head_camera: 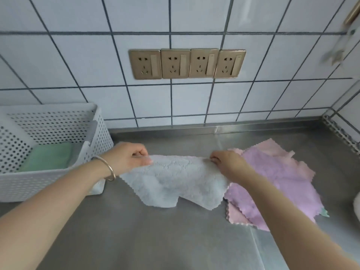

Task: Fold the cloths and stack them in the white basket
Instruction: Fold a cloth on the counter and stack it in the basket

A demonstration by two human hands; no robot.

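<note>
The pale blue cloth (171, 182) hangs over the steel counter (155, 240), its far corners pinched by the left hand (130, 155) and right hand (227, 164). Just right lies the unfolded pile (276, 184); left stands the white basket (58, 172) holding a green cloth (48, 156). If either pinch slips, the limp, rumpled lower edge would likely fold crooked.

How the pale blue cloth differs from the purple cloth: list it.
1. The pale blue cloth is pinched at its far corners by the left hand and right hand; the purple cloth is not gripped.
2. The pale blue cloth hangs partly raised and rumpled; the purple cloth lies spread on a pile of cloths.
3. Colours differ.
Shared: both have zigzag edges, are unfolded, and are outside the white basket.
</note>
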